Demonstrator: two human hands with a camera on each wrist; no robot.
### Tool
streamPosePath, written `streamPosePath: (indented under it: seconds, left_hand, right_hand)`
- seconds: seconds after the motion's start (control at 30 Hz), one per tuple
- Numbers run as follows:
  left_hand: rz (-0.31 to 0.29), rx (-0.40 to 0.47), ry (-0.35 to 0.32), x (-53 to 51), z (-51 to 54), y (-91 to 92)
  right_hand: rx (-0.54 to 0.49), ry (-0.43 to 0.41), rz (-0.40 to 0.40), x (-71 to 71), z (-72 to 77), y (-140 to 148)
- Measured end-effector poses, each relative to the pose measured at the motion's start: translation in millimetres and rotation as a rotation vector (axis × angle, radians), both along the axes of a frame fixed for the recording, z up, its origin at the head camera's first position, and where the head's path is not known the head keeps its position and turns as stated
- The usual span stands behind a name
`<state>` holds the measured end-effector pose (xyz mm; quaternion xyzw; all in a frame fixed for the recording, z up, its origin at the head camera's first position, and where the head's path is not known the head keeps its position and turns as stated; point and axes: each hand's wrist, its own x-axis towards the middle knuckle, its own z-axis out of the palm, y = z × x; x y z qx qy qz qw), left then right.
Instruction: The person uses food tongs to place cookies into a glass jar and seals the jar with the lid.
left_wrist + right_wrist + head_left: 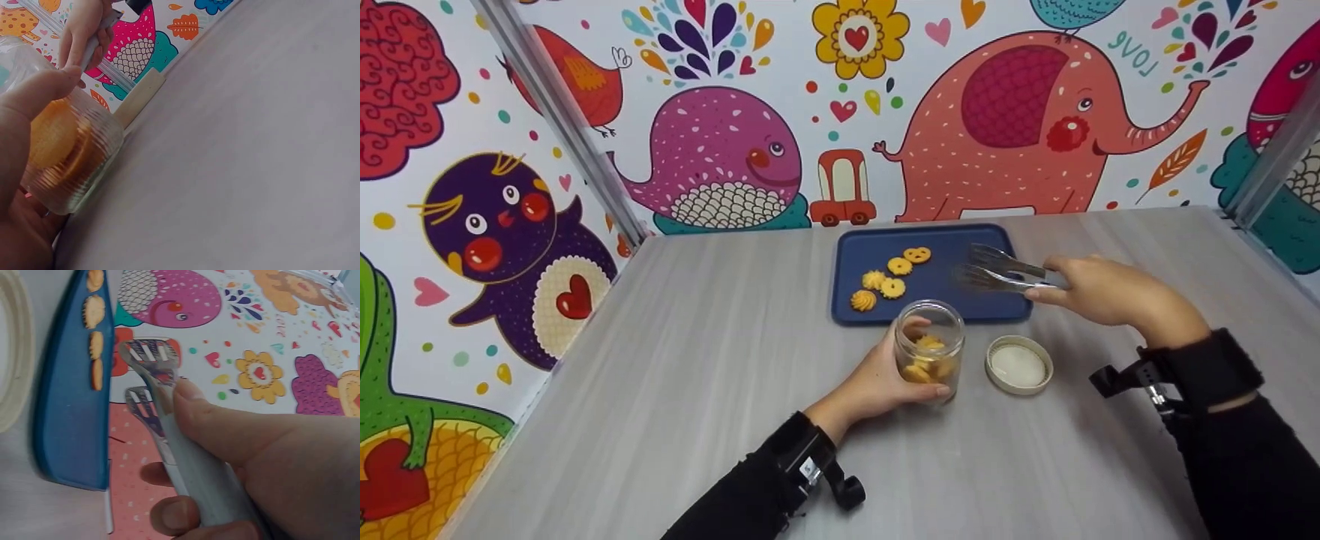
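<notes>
A glass jar (pixel 930 352) with several cookies inside stands on the table, and my left hand (pixel 881 379) grips it from the left. In the left wrist view the thumb lies across the jar (pixel 84 146). My right hand (pixel 1110 292) holds metal tongs (pixel 1012 274) over the right part of the blue tray (pixel 937 311). Nothing is between the slotted tips of the tongs (pixel 169 416), which stand apart in the right wrist view. Several cookies (pixel 892 287) lie on the tray's left half, one of them pretzel-shaped (pixel 917 255).
A round lid (pixel 1019 365) lies on the table just right of the jar, below the tray. Behind the tray rises a wall (pixel 855 135) printed with cartoon animals; another printed panel (pixel 405 225) borders the table on the left.
</notes>
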<state>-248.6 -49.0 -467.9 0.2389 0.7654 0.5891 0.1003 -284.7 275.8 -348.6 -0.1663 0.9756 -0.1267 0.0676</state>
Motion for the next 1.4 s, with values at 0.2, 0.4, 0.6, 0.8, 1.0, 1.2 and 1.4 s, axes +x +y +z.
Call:
streamPosePath:
  seconds: [0.2, 0.4, 0.6, 0.8, 1.0, 1.2, 1.4]
  left_hand:
    - [0.007, -0.002, -0.009, 0.7, -1.5, 0.0]
    - [0.003, 0.004, -0.005, 1.6, -2.0, 0.3]
    - [0.001, 0.008, -0.010, 2.0, -1.1, -1.0]
    - [0.001, 0.009, -0.016, 0.8, -1.8, -0.7]
    - [-0.004, 0.013, -0.009, 1.2, -0.8, 1.0]
    - [0.008, 0.001, 0.005, 0.7, -0.5, 0.8]
    - [-0.007, 0.010, 0.010, -0.7, -0.5, 0.4]
  right_hand:
    - [-0.022, 0.015, -0.021, -12.9, -13.1, -7.9]
    - [-0.066, -0.019, -0.045, -27.6, -18.6, -22.4]
    - [-0.072, -0.057, -0.073, -49.5, -21.2, -43.5]
    - [-0.096, -0.108, -0.100, -70.3, -31.6, -58.6]
    - [-0.117, -0.116, -0.125, -81.1, -36.2, -67.0]
    - [-0.097, -0.130, -0.140, -84.2, -37.1, -79.5]
    - [-0.059, -0.147, -0.145, -84.4, -38.4, -89.8]
